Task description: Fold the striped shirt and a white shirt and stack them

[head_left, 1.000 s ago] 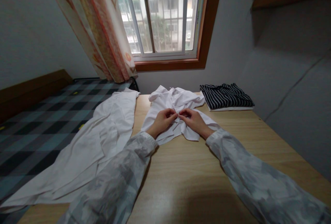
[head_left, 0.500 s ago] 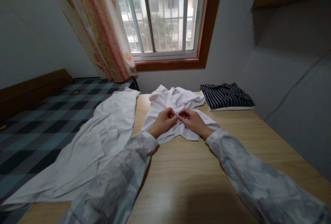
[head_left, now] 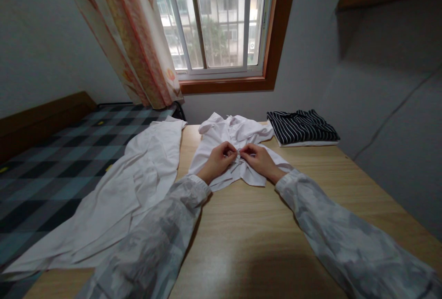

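Fingers [head_left: 230, 153] of both hands pinch a small fold at the middle of the white shirt [head_left: 238, 135], tips nearly meeting. Shirt lies crumpled on the tabletop [head_left: 262, 225]: light, limp, best taken at its edges. Left hand [head_left: 219, 161] and right hand [head_left: 258, 161] rest low, forearms converging.

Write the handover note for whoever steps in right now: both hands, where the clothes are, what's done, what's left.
Left hand and right hand: both pinch the front of the white shirt at its middle, fingertips almost meeting.
The shirt lies crumpled on the wooden table.
Done: a striped garment sits folded at the far right.
Left: this shirt is not yet flat or folded; a second white garment lies spread, unfolded, over the table's left edge and onto the bed.
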Action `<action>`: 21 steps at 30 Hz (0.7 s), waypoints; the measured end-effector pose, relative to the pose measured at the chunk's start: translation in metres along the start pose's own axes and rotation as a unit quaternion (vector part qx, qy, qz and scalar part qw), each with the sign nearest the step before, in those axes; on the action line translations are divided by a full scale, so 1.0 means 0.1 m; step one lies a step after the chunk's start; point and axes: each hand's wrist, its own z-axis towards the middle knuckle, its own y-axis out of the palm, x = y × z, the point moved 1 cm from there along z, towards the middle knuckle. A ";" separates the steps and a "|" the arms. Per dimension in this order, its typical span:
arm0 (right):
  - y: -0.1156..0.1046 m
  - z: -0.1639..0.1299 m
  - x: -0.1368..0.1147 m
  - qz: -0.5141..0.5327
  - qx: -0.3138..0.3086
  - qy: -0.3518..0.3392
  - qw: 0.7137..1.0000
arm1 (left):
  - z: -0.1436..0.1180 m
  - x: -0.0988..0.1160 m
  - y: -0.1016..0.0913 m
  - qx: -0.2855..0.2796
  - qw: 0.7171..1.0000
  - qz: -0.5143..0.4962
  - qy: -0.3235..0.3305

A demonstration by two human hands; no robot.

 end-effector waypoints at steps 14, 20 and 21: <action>-0.19 0.06 -0.08 -0.185 -0.068 -0.046 0.979 | 0.07 -0.15 -0.14 0.047 0.998 0.041 -0.025; -0.73 0.13 0.11 -0.213 -0.212 -0.018 0.954 | 0.20 0.01 -0.61 -0.130 0.983 0.127 -0.024; -0.80 0.12 0.16 -0.224 -0.212 -0.006 0.951 | 0.21 0.06 -0.70 -0.139 0.977 0.163 -0.012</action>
